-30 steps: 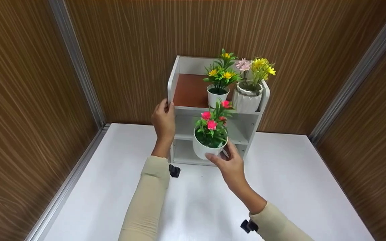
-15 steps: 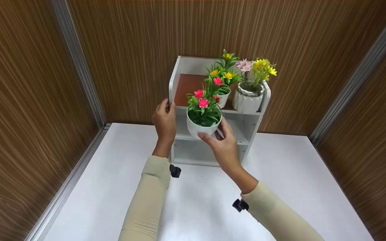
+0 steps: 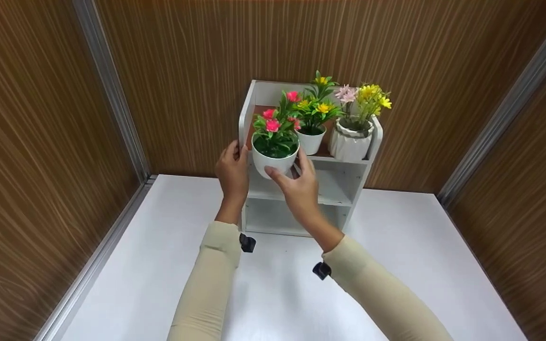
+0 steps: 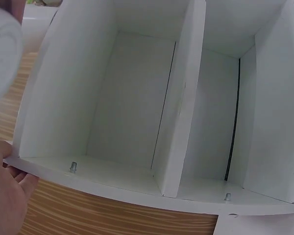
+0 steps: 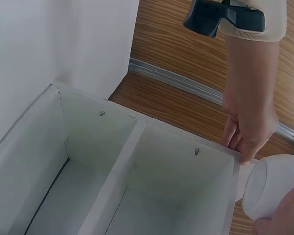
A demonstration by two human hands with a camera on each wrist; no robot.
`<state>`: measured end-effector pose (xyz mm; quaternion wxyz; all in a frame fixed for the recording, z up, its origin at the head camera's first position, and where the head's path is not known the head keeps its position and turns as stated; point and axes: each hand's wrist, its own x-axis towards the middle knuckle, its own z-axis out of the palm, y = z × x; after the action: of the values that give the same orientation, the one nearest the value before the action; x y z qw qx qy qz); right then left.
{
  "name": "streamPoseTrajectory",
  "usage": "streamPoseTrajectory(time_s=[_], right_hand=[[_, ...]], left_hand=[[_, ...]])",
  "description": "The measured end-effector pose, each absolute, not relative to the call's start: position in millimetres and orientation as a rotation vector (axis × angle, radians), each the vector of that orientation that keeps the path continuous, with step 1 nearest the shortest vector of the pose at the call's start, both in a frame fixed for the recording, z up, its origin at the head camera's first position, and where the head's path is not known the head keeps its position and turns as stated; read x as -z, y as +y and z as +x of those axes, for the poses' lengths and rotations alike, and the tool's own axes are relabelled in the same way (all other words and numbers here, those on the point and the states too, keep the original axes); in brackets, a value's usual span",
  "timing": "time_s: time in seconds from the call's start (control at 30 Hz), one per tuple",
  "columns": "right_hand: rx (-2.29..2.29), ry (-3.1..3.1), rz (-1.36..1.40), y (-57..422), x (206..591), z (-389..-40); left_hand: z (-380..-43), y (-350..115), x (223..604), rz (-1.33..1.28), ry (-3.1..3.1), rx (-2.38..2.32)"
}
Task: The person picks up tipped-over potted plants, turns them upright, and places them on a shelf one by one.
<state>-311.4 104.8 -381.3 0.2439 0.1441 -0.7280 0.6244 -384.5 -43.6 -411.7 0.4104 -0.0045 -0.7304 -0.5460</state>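
A small white shelf unit [image 3: 301,157] with a brown top board stands against the back wall. My left hand [image 3: 233,173] grips the edge of its left side panel; in the left wrist view the thumb and fingers [image 4: 27,183] lie on either side of that panel. With my right hand [image 3: 301,189] I hold a white pot of pink flowers [image 3: 275,163] by its lower right side. The pot is in the air in front of the top board's left part, its smooth underside [image 5: 256,188] showing in the right wrist view.
On the top board stand a white pot of yellow flowers [image 3: 311,141] and, at its right end, a ribbed white vase [image 3: 350,142] with pink and yellow flowers. Two lower compartments open to the front. Wood-grain walls [image 3: 173,94] enclose the white table [image 3: 396,246].
My right hand has carried the pot of pink flowers up and to the left, from in front of the lower compartments to the level of the top board. The left hand has stayed put.
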Motion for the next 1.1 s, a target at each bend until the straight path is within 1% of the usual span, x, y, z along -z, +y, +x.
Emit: streamPoseTrajectory(time_s=[0.23,0.67,1.1], right_hand=[[-1.689,-1.963,0.403,92,376,-324],[-1.603,-1.973,0.35,84,372,-348],[-1.502,-2.021,0.257,73,367,-360]], left_hand=[[-383,-45,412,0.005,-1.85,1.368],[-384,-44,413,-0.016,-1.86,1.35],[-387,-44,414,-0.031,-1.825,1.353]])
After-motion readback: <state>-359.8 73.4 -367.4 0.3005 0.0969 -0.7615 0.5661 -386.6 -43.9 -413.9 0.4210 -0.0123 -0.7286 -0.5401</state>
